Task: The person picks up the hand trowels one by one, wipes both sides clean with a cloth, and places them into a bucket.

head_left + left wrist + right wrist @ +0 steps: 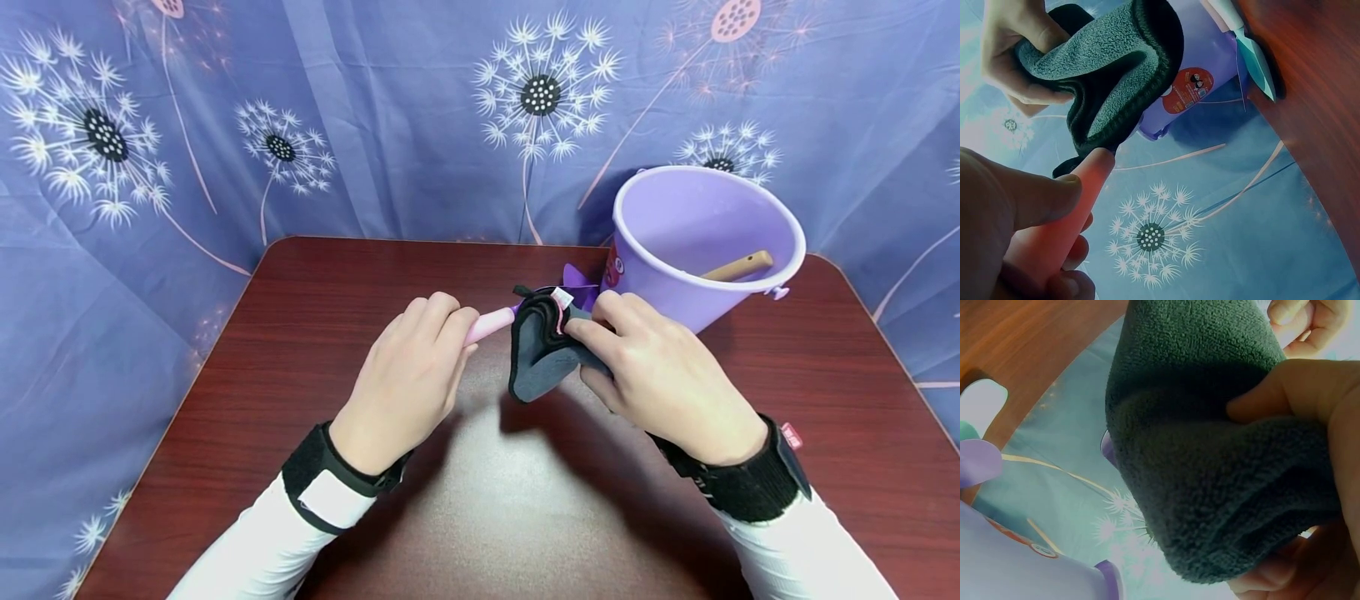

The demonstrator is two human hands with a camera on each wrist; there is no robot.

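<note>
My left hand [408,375] grips the pink handle [491,325] of a tool, its thumb along the handle in the left wrist view. A bit of purple shows at the handle's far end; the tool's head is mostly hidden by a dark grey cloth [543,367] with black edging and a small white label. My right hand [660,375] pinches the folded cloth between thumb and fingers. In the right wrist view the cloth [1210,450] looks fuzzy and covers most of the tool, with a purple edge peeking out behind it.
A lilac bucket [675,292] stands at the back right with a wooden handle [738,267] inside. Beside it are a purple piece [576,279] and, in the left wrist view, a teal blade [1257,65] with a pale handle. A dandelion-patterned blue curtain [397,125] hangs behind the reddish-brown table [300,333].
</note>
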